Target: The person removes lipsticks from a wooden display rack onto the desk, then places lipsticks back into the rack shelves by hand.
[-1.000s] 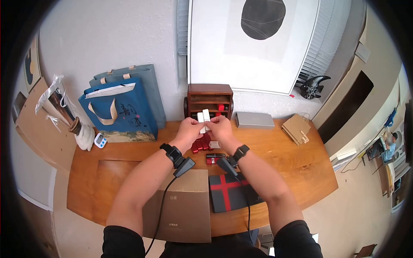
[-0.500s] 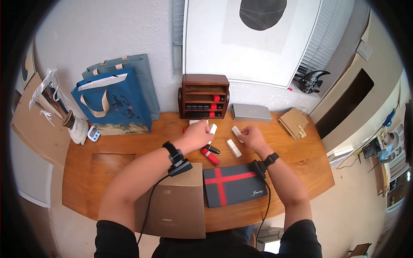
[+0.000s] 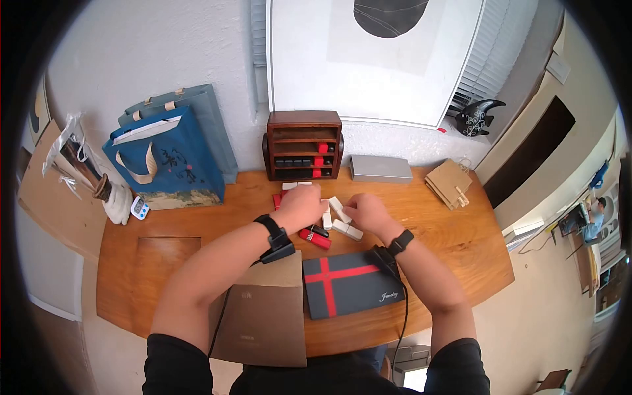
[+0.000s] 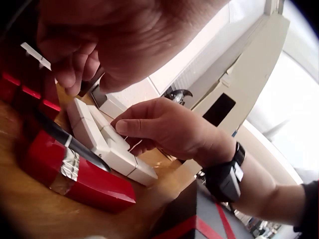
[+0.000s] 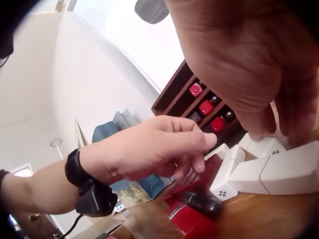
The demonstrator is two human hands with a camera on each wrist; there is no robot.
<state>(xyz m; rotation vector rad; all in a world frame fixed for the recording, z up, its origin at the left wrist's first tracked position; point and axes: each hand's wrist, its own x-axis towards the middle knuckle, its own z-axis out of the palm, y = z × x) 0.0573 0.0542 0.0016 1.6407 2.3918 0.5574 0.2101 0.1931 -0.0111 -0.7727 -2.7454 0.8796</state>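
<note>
My right hand (image 3: 370, 214) pinches the end of a white lipstick tube (image 3: 338, 208) with thumb and fingers, low over the table. Two more white lipstick tubes (image 3: 347, 229) lie against or near it; small clover marks show on their ends (image 5: 223, 193) in the right wrist view. To the left, my left hand (image 3: 301, 207) hovers with loosely curled fingers and holds nothing. Just in front of it lie a red lipstick tube (image 3: 315, 239) with a silver band and a slim black tube (image 4: 75, 144). More red tubes (image 4: 31, 93) are partly hidden behind that hand.
A small wooden rack (image 3: 304, 118) holding red and black tubes stands at the back. Beside it are a silver box (image 3: 380, 169) and paper bags (image 3: 449, 184). Blue gift bags (image 3: 168, 158) stand left. A brown box (image 3: 263, 322) and a black box with red ribbon (image 3: 352, 289) lie in front.
Both hands have come down from before the rack, where they held white tubes side by side. The left has let go of its tube; the right has moved its tube left toward the others.
</note>
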